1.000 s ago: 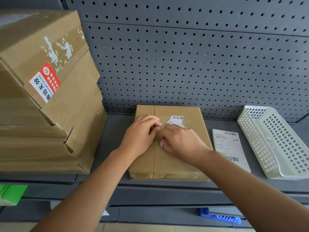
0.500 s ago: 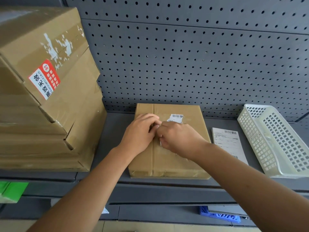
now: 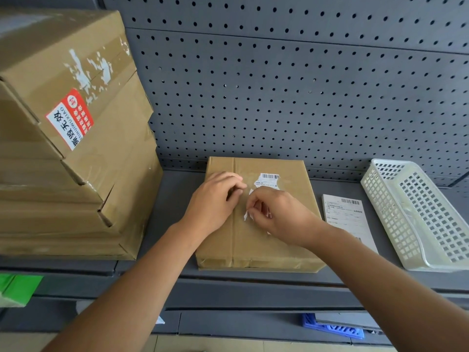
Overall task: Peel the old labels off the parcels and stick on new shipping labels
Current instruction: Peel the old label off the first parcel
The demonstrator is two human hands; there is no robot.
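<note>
Brown cardboard parcel (image 3: 256, 240) lying flat on the grey shelf (image 3: 175, 212), between a stack of boxes (image 3: 76, 174) and a new label (image 3: 347, 217), with a white basket (image 3: 418, 214) beyond. Its long axis runs from the shelf's front edge toward the pegboard (image 3: 279, 97), parallel to its tape seam. The old label (image 3: 267, 179), torn, sits at the far end, barcode nearest the pegboard. The left hand (image 3: 213, 199) rests on the parcel with fingers curled, probably to steady it; whether it pinches anything cannot be told. The right hand (image 3: 276, 214) pinches a torn strip (image 3: 246, 215) of white paper lifted off the surface. The new label lies just beside the parcel, likely staged for sticking.
</note>
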